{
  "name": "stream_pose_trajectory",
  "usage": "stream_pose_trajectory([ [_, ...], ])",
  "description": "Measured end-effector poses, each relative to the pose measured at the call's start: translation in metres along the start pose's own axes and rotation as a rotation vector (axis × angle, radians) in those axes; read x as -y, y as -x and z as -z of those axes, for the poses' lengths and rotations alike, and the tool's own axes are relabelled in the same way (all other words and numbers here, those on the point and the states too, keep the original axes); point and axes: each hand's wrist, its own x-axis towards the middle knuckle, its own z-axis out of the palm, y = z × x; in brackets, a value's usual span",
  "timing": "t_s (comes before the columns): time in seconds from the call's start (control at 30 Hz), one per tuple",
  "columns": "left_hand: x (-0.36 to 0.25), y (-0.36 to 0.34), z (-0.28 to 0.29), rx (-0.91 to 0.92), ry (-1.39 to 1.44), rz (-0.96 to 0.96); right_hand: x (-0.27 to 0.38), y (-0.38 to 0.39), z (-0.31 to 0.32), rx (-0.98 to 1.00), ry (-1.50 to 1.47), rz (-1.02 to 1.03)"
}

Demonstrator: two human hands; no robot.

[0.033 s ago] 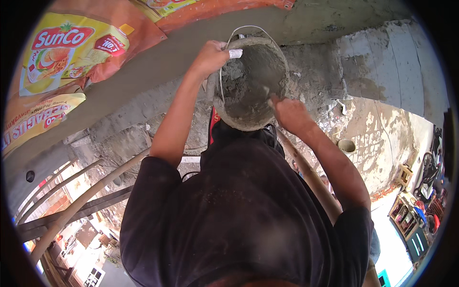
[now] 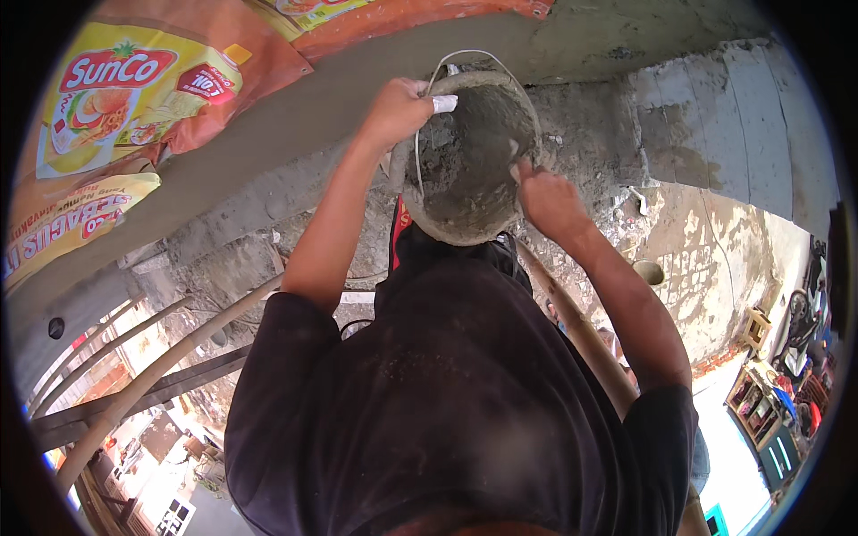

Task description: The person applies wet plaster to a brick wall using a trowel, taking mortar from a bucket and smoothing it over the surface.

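Observation:
A round, cement-crusted bucket with a thin wire handle tilts toward me in front of my body. Grey wet mortar coats its inside. My left hand is closed over the bucket's upper left rim; a white wrapping covers one fingertip. At the right side of the opening, my right hand is closed around what looks like a trowel. Only a small pale part of it shows, and its blade is hidden in the mortar or by the bucket.
Orange and yellow printed plastic sheeting lies at upper left, beside smooth grey plaster. A concrete ledge runs off to the right. Bamboo poles cross at lower left, and another pole passes under my right arm. A small bucket sits lower down.
My right hand has moved slightly up and to the right at the bucket's edge, showing more of the pale tool. My left hand and the bucket have shifted a little right.

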Motion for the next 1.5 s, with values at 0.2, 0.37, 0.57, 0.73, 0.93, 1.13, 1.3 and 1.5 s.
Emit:
stream_pose_trajectory([
  [0.2,-0.003,0.024,-0.038,0.009,0.028,-0.248,-0.001,-0.011,-0.065,0.130,-0.155,0.006],
  [0.37,-0.012,0.032,0.000,0.105,0.306,-0.148,-0.006,-0.013,-0.035,0.541,-0.707,0.048],
  [0.57,0.003,0.036,0.017,0.098,0.325,-0.281,0.020,-0.018,-0.032,0.623,-1.066,0.099],
  [0.73,0.002,0.042,0.028,0.029,0.337,-0.235,0.041,-0.023,-0.044,0.573,-1.412,0.185],
  [0.93,0.011,0.040,0.050,-0.218,0.342,-0.310,0.018,-0.007,-0.016,0.515,-1.366,0.159],
  [1.13,0.007,0.031,0.035,-0.302,0.539,-0.225,0.009,-0.042,-0.042,0.511,-1.421,0.029],
  [1.3,0.027,0.039,0.041,-0.476,0.445,-0.113,0.019,-0.025,-0.040,0.665,-1.789,0.109],
  [1.5,0.041,0.003,0.035,-0.409,0.575,-0.100,-0.011,0.004,0.000,0.055,-2.286,0.226],
])
